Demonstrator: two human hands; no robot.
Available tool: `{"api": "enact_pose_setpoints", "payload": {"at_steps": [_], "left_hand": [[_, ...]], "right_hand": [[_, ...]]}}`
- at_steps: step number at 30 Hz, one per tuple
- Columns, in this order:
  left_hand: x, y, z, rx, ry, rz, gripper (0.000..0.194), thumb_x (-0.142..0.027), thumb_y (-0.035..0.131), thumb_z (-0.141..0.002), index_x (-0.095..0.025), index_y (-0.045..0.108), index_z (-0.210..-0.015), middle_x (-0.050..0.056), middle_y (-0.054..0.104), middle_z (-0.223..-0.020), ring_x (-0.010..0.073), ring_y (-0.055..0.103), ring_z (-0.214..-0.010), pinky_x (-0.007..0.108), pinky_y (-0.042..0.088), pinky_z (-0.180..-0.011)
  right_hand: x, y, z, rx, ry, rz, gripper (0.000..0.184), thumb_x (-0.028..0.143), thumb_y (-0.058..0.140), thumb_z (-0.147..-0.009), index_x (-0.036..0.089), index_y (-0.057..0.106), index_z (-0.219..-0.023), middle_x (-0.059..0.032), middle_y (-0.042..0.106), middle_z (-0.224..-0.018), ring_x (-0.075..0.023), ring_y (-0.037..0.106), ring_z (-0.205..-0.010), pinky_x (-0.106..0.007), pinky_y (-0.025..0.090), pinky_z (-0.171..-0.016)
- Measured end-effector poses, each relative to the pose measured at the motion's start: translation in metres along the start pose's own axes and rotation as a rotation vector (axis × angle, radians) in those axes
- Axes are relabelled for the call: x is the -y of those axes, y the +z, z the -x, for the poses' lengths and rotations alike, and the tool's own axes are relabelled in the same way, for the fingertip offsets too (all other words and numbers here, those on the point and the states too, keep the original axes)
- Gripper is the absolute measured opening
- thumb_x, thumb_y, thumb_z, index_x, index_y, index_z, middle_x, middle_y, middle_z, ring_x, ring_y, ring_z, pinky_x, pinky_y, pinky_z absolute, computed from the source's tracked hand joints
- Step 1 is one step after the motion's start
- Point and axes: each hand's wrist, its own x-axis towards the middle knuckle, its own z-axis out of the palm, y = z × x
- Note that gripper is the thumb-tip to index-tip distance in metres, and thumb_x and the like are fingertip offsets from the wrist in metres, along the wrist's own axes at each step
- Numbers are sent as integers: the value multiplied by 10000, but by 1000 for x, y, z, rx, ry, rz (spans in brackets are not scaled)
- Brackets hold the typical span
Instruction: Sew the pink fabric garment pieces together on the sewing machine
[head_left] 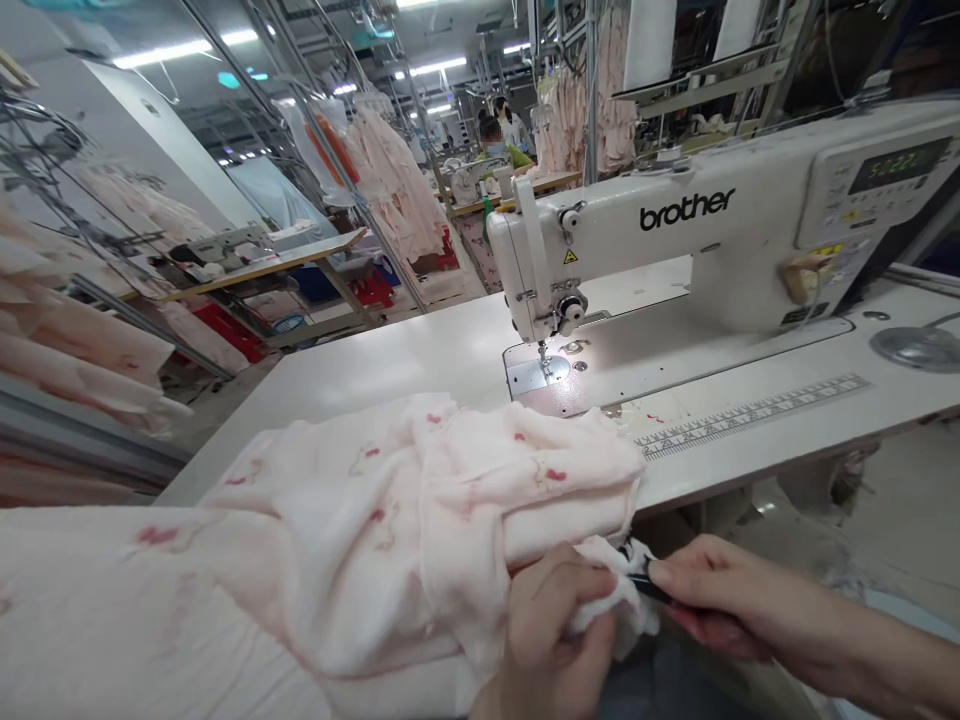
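A pale pink fleecy garment (360,490) with small red printed motifs lies bunched over the table's front edge and toward me at the left. My left hand (559,620) is closed on a gathered edge of this cloth at its right end. Beside it, my right hand (720,600) grips a small black tool (646,586). The tool's tip meets the white edge of the cloth; its exact kind is hard to make out, as fingers and fabric cover part of it.
Behind the cloth stands a white sewing machine (615,240), its needle over the metal plate (536,374). A printed ruler (757,415) runs along the white tabletop (360,360). Pink garments (397,170) hang at the back, where a person (511,128) is visible.
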Motion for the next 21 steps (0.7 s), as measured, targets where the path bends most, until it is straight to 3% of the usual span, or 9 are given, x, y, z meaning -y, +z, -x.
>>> {"api": "enact_pose_setpoints", "payload": {"at_steps": [4,9,13,16,19,21], "left_hand": [[0,1,0,-9,20,-21,205,13,472,-701,-137,521,-831,42,545,-654,128,514,-628,233,426,-558],[-2,0,-3,1,124,-152,224,30,470,-691,-113,527,-854,61,561,-662,144,523,-643,247,431,-561],[-1,-3,-1,5,104,-248,249,31,471,-689,-117,523,-882,65,555,-671,153,515,-635,248,407,-524],[-2,-5,-2,31,94,-269,231,16,457,-700,-121,518,-876,59,539,-647,153,499,-607,241,378,-488],[-4,-3,-6,73,118,-253,207,3,455,-714,-118,525,-867,54,540,-642,147,497,-595,240,384,-494],[-4,-1,-8,100,126,-234,198,-8,446,-724,-119,530,-864,58,550,-656,149,502,-606,242,392,-500]], "right_hand": [[-2,1,1,-10,-14,-86,461,561,548,-730,136,500,-560,62,315,-456,-49,186,-415,-211,101,-396],[8,-7,3,-13,-139,192,424,510,518,-779,138,466,-583,59,313,-482,-59,224,-444,-219,129,-420],[15,-12,13,-115,-201,482,420,494,484,-805,161,380,-572,49,293,-553,-87,271,-534,-218,190,-467],[21,-9,21,-209,-309,484,380,460,581,-739,174,375,-598,54,326,-573,-93,295,-552,-208,236,-481],[27,-1,17,-366,-423,479,252,355,656,-694,184,472,-716,39,459,-669,-112,405,-634,-205,326,-569],[27,4,8,-356,-403,509,210,312,658,-692,182,503,-747,28,491,-695,-123,434,-666,-212,341,-596]]}}
